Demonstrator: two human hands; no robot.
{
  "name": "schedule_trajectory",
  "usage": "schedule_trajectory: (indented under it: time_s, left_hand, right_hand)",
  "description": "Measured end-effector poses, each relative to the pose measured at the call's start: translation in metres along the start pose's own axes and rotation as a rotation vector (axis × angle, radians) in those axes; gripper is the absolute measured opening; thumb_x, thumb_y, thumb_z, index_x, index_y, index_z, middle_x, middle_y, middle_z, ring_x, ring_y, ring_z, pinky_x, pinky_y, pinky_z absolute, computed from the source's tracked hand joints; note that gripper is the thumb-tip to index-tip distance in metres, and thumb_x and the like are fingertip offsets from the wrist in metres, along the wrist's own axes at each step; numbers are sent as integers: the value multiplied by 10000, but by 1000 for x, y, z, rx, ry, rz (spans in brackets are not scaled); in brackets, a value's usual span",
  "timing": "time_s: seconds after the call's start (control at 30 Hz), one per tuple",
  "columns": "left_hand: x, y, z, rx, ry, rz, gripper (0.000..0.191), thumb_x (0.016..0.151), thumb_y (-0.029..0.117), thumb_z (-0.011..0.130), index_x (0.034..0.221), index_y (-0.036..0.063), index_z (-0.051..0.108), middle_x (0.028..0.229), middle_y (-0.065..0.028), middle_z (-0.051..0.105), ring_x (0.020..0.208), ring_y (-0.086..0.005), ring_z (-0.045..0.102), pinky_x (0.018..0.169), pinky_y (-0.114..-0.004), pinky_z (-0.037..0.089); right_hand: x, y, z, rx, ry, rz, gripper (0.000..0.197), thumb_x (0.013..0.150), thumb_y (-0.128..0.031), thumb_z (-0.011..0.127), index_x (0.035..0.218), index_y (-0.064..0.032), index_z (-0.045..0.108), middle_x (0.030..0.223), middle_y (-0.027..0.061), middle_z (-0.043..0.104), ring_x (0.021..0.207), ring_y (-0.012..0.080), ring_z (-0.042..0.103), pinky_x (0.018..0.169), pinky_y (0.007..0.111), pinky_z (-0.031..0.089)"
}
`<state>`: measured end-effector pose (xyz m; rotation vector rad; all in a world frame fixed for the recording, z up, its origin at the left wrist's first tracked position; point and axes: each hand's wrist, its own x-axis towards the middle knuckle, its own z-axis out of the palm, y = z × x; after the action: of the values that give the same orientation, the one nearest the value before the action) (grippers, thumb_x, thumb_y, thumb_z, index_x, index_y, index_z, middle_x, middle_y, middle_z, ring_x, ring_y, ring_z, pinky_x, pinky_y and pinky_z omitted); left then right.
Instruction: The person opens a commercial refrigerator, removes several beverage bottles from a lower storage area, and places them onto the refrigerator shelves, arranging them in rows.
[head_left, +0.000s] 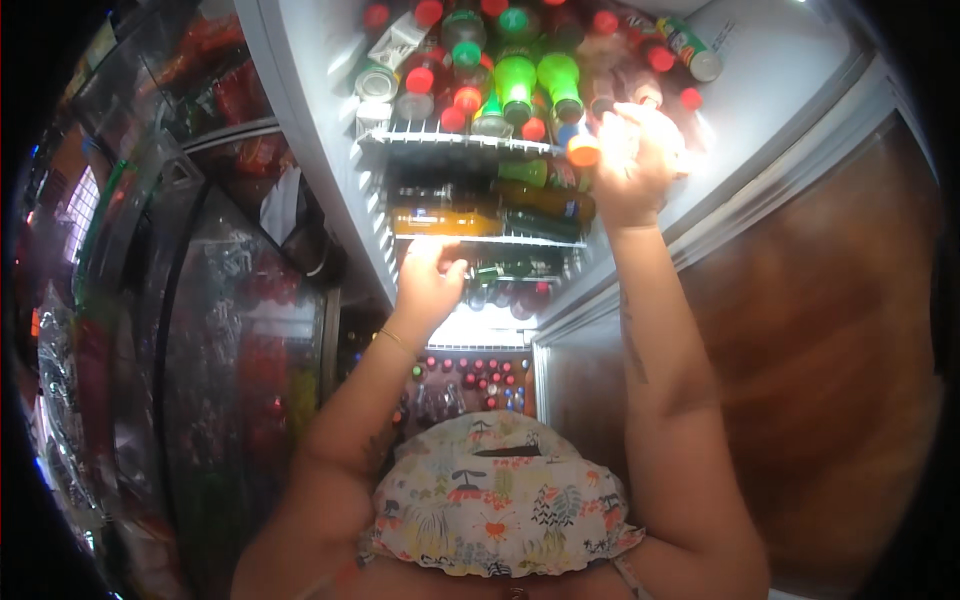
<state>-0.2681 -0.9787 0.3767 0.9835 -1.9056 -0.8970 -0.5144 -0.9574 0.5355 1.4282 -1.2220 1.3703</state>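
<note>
My left hand (429, 281) is in front of the open fridge, its fingertips near the front edge of the middle wire shelf (517, 241). Its thumb stands a little apart from its bent fingers, and I see nothing held. Close by lie an orange drink bottle (446, 222) and, lower, a green glass bottle (499, 270). My right hand (637, 161) reaches to the right end of the top wire shelf (457, 140). Strong glare washes out its fingers, so what they hold or touch is unclear. An orange cap (583, 150) shows right beside it.
Red-capped bottles (420, 80), bright green bottles (516, 79) and a can (694, 52) crowd the top shelf. Bottles with red caps (480, 365) stand at the bottom. The fridge door (795, 322) is swung out to the right. Left is a dark case of packaged goods (247, 300).
</note>
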Motion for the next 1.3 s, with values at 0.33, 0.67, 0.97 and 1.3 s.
schedule_trajectory:
  time_s: [0.33, 0.67, 0.97, 1.3]
  left_hand:
    - [49, -54, 64, 244, 124, 348, 234, 809, 95, 642, 1034, 36, 659, 998, -174, 671, 963, -325, 646, 869, -429, 515]
    - [181, -17, 154, 811, -241, 408, 350, 955, 236, 481, 1262, 93, 568, 1115, -117, 646, 1148, -323, 561, 912, -534, 449]
    - [200, -19, 145, 853, -186, 416, 313, 994, 259, 419, 1188, 98, 604, 1190, -124, 642, 1200, -306, 556, 995, -547, 405]
    - [49, 11, 59, 539, -292, 468, 257, 866, 265, 650, 990, 48, 593, 845, -192, 669, 760, -343, 683, 655, -474, 514]
  right_hand:
    - [-259, -55, -129, 8, -607, 699, 74, 838, -30, 657, 895, -30, 610, 912, 136, 601, 829, 284, 568, 753, 383, 465]
    - [-357, -102, -235, 56, -1187, 1132, 265, 826, -207, 746, 1017, -27, 704, 987, 170, 668, 733, 235, 665, 696, 368, 555]
    - [-384, -125, -303, -23, -1249, 1340, 263, 860, -253, 718, 1009, -37, 708, 993, 183, 685, 907, 320, 663, 813, 408, 535]
    - [-459, -116, -314, 412, -1225, 1775, 287, 826, -205, 738, 1057, -39, 699, 989, 172, 709, 925, 277, 677, 798, 392, 521]
